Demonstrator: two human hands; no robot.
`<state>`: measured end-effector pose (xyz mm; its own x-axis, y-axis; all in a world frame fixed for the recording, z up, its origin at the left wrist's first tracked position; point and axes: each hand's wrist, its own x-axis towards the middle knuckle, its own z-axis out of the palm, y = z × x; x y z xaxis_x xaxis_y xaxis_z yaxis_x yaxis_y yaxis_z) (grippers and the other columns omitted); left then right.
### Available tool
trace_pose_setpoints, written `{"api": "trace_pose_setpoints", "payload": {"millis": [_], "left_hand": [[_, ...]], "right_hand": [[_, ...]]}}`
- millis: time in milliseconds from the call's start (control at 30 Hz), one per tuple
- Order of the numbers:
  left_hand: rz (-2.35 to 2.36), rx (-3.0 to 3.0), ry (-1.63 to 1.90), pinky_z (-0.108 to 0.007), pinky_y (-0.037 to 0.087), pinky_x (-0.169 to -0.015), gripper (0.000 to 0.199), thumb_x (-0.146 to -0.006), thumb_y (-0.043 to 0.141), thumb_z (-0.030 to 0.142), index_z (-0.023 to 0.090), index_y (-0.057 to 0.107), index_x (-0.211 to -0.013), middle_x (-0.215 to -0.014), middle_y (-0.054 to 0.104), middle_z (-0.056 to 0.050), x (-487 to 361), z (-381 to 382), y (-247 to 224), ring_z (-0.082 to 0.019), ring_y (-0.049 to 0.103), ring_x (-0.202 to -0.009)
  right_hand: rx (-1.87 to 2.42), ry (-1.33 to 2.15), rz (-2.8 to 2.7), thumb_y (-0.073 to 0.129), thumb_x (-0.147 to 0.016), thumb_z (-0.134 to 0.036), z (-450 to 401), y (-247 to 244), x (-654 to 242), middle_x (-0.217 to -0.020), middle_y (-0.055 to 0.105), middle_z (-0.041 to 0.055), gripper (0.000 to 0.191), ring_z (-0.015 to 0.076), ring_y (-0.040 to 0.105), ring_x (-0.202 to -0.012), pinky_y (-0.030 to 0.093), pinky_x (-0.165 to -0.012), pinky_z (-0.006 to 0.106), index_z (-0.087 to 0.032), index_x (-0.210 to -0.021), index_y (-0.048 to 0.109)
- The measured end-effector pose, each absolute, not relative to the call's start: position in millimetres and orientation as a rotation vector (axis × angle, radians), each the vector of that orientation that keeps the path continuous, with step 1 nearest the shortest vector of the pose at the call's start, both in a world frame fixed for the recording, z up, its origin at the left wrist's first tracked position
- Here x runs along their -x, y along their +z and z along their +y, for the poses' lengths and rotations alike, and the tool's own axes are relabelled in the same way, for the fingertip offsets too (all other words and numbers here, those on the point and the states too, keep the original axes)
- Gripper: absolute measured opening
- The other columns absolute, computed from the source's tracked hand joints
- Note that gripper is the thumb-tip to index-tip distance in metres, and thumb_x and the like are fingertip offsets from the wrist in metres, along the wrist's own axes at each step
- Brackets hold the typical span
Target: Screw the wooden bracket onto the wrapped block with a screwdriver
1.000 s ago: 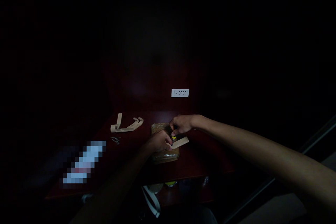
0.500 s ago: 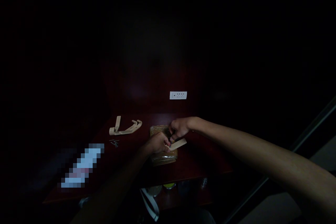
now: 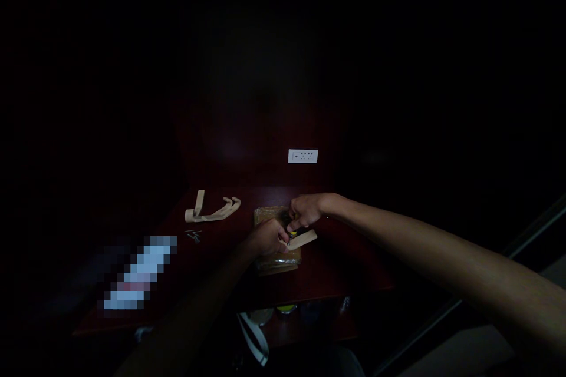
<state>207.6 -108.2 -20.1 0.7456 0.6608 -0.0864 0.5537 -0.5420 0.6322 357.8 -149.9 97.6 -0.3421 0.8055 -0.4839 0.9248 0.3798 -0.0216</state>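
My left hand [image 3: 267, 237] is closed, its thumb and fingers pinching the near end of a pale wooden strip [image 3: 305, 239]. The strip lies slantwise over a brown block [image 3: 276, 260] wrapped in clear film. My right hand [image 3: 305, 211] is wrapped around what looks like a screwdriver [image 3: 293, 233]. Its yellow part shows below the fingers, and its tip points down at the strip beside my left thumb. The rest of the handle is hidden in my grip. Whether a screw sits under the tip is too small to tell.
Several small screws [image 3: 193, 235] lie left of the block. Behind them are curved wooden pieces [image 3: 212, 217] joined at a round end. A blurred pale sheet [image 3: 140, 274] lies at the table's left. A white socket plate [image 3: 303, 156] is on the wall. A white strap [image 3: 255, 339] hangs below the table edge.
The view has shifted slightly. My right hand has turned a little around the screwdriver, and its yellow part now shows more. My left hand keeps its pinch on the strip.
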Motion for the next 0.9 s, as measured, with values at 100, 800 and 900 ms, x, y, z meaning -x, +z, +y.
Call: {"api": "trace_pose_setpoints", "payload": {"millis": [100,800,900], "left_hand": [[0.924,-2.279,0.203,-0.023,0.039,-0.056,0.028,-0.058,0.074,0.03,0.02,0.074,-0.084,-0.071,0.069,0.0,-207,-109,-18,-0.016,0.06,-0.066],[0.866,-2.294,0.234,-0.022,0.04,-0.055,0.025,-0.057,0.071,0.023,0.017,0.074,-0.082,-0.074,0.07,-0.002,-209,-105,-28,-0.016,0.061,-0.068],[0.848,-2.289,0.25,-0.023,0.043,-0.06,0.03,-0.056,0.074,0.025,0.017,0.073,-0.085,-0.08,0.071,-0.003,-210,-104,-28,-0.016,0.062,-0.073]], "right_hand": [[-1.544,-0.356,2.217,0.054,-0.082,-0.051,-148,97,-357,-0.075,0.066,0.0047,0.045,0.0135,0.053,-0.06,0.036,-0.055,0.025,-0.01,-0.09,0.071],[-1.577,-0.401,2.27,0.062,-0.079,-0.039,-153,103,-357,-0.083,0.066,0.003,0.032,0.0129,0.056,-0.065,0.036,-0.054,0.022,-0.015,-0.1,0.066],[-1.566,-0.372,2.244,0.059,-0.08,-0.043,-152,103,-356,-0.082,0.066,0.0038,0.035,0.0134,0.055,-0.064,0.035,-0.053,0.023,-0.014,-0.099,0.068]]}}
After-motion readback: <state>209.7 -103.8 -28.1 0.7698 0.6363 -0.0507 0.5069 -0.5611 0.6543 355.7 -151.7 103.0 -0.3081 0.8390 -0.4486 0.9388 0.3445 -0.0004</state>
